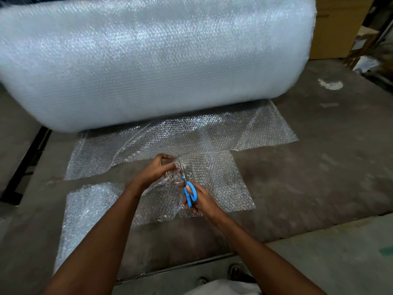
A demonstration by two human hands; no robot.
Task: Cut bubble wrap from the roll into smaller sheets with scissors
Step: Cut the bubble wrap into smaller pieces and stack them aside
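Head view: the only camera, looking forward and down at both hands over a grey floor (pixel 319 167).
Roll: a large roll of bubble wrap (pixel 153 60) lies on its side across the upper part of the picture, resting on the floor and blurred along its top.
Unrolled sheet: a loose layer of wrap (pixel 191 137) runs out from under the roll toward the person and lies flat on the floor, with a stepped edge on its right side.
Piece under the cut: a tongue of that wrap (pixel 221 184) reaches down toward the person between the two hands, and is crumpled and lifted where they meet.
Left hand: the left hand (pixel 157 169) has fingers and thumb curled, pinching the raised wrap just left of the blades.
Right hand: the right hand (pixel 200 199) has its fingers through the blue handle loops and grips them.
Scissors: the scissors (pixel 188 188) point away from the person, the metal blades standing in the wrap just beside the left fingertips; how far apart the blades are cannot be told.
Cut sheet: a separate sheet (pixel 89 209) lies flat on the floor to the left, partly under the left forearm.
Cardboard boxes: brown boxes (pixel 340 28) stand at the upper right behind the roll.
Foot: a sandalled foot (pixel 236 271) shows at the bottom edge.
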